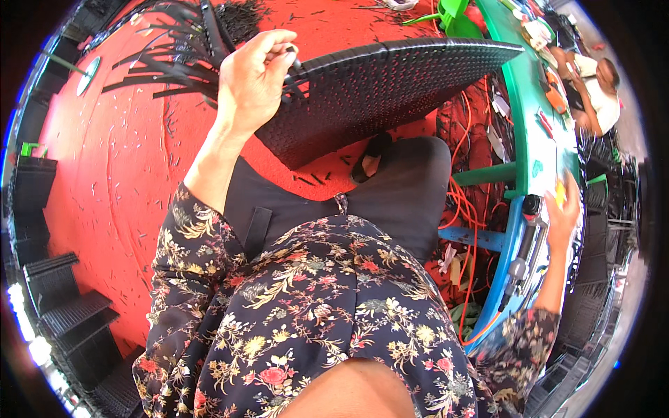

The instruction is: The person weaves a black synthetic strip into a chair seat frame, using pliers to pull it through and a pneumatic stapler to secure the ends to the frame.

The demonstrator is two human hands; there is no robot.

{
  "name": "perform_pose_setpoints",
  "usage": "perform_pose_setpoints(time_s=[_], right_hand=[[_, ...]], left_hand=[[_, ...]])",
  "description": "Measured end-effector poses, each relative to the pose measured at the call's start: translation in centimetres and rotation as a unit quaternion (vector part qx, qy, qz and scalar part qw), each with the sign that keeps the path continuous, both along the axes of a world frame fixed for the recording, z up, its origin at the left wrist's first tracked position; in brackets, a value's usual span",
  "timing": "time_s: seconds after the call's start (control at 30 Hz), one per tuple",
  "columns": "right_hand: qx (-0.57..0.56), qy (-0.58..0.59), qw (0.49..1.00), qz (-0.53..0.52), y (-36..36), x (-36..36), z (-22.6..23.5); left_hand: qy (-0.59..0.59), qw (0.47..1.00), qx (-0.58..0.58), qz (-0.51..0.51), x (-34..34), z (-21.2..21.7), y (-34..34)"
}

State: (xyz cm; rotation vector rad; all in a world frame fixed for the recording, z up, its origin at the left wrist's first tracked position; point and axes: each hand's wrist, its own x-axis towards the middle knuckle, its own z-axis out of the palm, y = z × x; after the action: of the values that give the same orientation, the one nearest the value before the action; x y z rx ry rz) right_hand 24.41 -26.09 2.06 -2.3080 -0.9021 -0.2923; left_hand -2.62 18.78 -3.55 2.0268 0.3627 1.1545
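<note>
A black woven panel [390, 87] stands tilted in front of my knees, its finished edge running toward the green bench. Loose black strips [185, 59] fan out from its left end. My left hand [254, 80] is closed at that corner, with a dark strip end [290, 49] pinched between thumb and fingers. Far to the right, my right hand [564, 209] is over the bench, fingers bent around a small yellow object [560, 194]. Blur hides what kind of thing it is. A grey and black power tool [519, 265] lies beside that hand.
A green bench [519, 104] carries an orange tool [555, 99] and red-handled pliers [544, 124]. Orange cords [463, 202] hang beside a blue frame [505, 289]. Strip scraps litter the red floor [104, 181]. Black woven pieces [52, 285] line the left. Another person [601, 97] sits beyond the bench.
</note>
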Motion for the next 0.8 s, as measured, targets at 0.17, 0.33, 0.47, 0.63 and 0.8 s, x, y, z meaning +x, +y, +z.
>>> perform_pose_setpoints(time_s=[0.17, 0.33, 0.47, 0.63, 0.8], right_hand=[[-0.125, -0.194, 0.898, 0.374, 22.1, -6.9, 3.8], [-0.153, -0.294, 0.813, 0.480, 29.4, -7.0, 3.6], [-0.190, -0.282, 0.791, 0.509, 31.1, -7.1, 4.7], [-0.193, -0.348, 0.741, 0.540, 31.8, -8.1, 5.6], [-0.191, -0.339, 0.764, 0.516, 31.7, -7.3, 4.1]], left_hand=[[0.010, 0.999, -0.028, 0.021, 0.6, 1.4, -0.8], [0.016, 0.998, 0.011, 0.057, 1.2, 3.1, -2.4], [0.009, 0.997, 0.032, 0.069, 1.3, 3.9, -3.0], [0.019, 0.997, 0.036, 0.069, 1.0, 4.4, -3.6], [-0.001, 0.999, 0.029, 0.018, 0.6, 4.0, -3.4]])
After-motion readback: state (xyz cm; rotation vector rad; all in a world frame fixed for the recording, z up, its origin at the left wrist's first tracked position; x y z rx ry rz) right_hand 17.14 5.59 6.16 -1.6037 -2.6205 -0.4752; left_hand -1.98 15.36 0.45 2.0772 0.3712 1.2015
